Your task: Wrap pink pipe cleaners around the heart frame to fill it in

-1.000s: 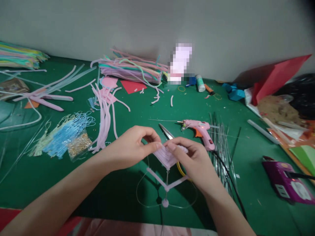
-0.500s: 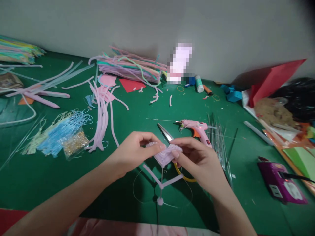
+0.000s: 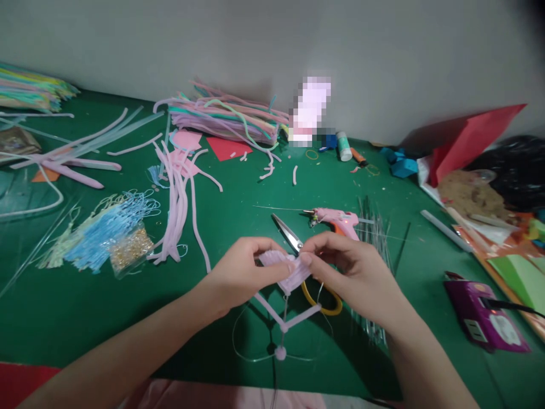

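Note:
Between both hands is a pale lilac, pointed piece made of pipe cleaners (image 3: 289,279). My left hand (image 3: 244,272) pinches its left side between thumb and fingers. My right hand (image 3: 349,267) pinches the upper right edge. Below it, on a thin wire stem, hang a lilac V-shaped pipe cleaner (image 3: 272,311) and a small lilac ball (image 3: 280,353), with loose wire curling to both sides. Scissors (image 3: 287,232) with yellow handles lie on the table behind the piece, partly covered by my right hand. A pink glue gun (image 3: 336,218) rests just beyond that hand.
Lilac pipe cleaners (image 3: 176,210), blue tassels (image 3: 106,233) and a bag of gold beads (image 3: 131,250) lie left. Pipe-cleaner bundles (image 3: 225,116) stand along the wall. At right are thin wires (image 3: 377,267), a purple device (image 3: 485,318) with a cable, and red card (image 3: 477,139).
The lilac piece has tilted and shifted slightly right and down, its hanging parts moving with it. My right hand's grip has moved to the upper edge, uncovering more of the yellow scissor handle.

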Demonstrator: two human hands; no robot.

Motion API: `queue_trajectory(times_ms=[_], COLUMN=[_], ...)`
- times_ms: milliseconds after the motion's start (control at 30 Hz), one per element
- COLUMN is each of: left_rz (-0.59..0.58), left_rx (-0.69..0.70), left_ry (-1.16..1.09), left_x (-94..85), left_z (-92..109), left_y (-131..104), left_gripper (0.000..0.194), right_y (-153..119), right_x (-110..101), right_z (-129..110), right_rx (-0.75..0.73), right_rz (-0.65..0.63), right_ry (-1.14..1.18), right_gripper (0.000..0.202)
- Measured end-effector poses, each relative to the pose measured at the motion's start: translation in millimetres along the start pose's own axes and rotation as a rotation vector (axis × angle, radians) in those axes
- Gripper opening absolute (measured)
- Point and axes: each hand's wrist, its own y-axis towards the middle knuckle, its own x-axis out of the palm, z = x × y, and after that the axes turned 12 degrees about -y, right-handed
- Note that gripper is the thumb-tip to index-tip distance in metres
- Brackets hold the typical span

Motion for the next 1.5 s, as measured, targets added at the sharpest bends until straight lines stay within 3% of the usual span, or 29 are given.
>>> queue_trajectory(times_ms=[167, 367, 667, 1100, 1500], left_rz=[-0.013, -0.026, 0.000, 0.012, 0.034], left_rx=[-0.016, -0.007, -0.009, -0.014, 0.047], left_ry=[0.033, 0.091, 0.017, -0.206, -0.158], left_x=[3.3, 1.6, 4.5, 5.3, 3.6], left_z=[1.7, -0.1, -1.6, -5.3, -6.1], left_y=[-2.3, -3.2, -4.1, -3.8, -0.3], left_gripper=[0.017, 0.017, 0.016, 0.025, 0.026], right_y=[6.2, 5.3, 1.6, -3.2, -3.0], right_x=[4.2, 7.3, 9.3, 17.9, 18.5], right_z=[-0.4, -2.9, -2.6, -8.7, -7.8], right_rx=[0.189, 0.319, 0.259, 0.185, 0.139], right_rz=[-0.120, -0.115, -0.090, 0.103, 0.176], right_ry=[0.289, 0.397, 0.390, 0.179, 0.197], right_gripper=[0.006, 0.008, 0.007, 0.016, 0.014])
